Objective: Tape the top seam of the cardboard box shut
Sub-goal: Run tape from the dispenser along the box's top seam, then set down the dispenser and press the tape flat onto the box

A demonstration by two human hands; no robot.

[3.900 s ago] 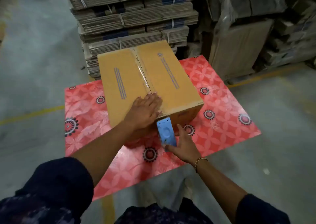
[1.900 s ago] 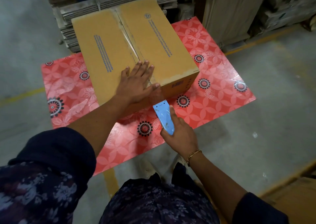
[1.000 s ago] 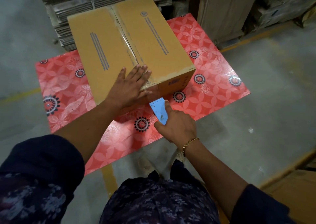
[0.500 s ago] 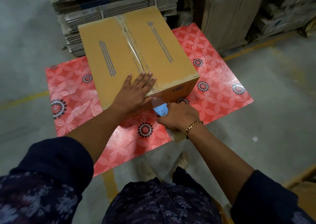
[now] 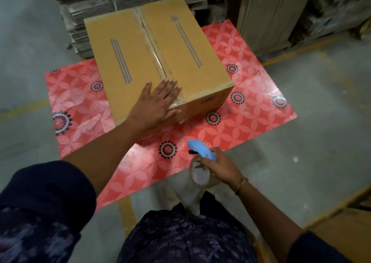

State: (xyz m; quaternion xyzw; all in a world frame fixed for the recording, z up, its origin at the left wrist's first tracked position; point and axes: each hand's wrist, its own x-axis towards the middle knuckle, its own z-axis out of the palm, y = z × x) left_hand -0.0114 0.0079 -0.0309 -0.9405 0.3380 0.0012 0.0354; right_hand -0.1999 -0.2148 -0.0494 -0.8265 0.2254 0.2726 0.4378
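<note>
A brown cardboard box (image 5: pixel 192 48) with closed flaps stands on a red patterned mat (image 5: pixel 251 120). Shiny clear tape runs along its centre seam (image 5: pixel 155 56) and folds over the near edge. My left hand (image 5: pixel 156 104) lies flat, fingers spread, on the near end of the box top beside the seam. My right hand (image 5: pixel 219 167) grips a blue tape dispenser (image 5: pixel 201 152) with a clear tape roll, held off the box above the mat's front edge.
Bundled stacks of flattened cardboard (image 5: pixel 124 0) sit right behind the box. More cartons and wrapped goods (image 5: pixel 281 16) stand at the back right. Grey concrete floor with yellow lines (image 5: pixel 301 48) surrounds the mat. Another carton edge (image 5: pixel 345 218) is at the lower right.
My right hand has pulled the dispenser away from the box's near face, back toward me. The left hand stays pressed on the box top.
</note>
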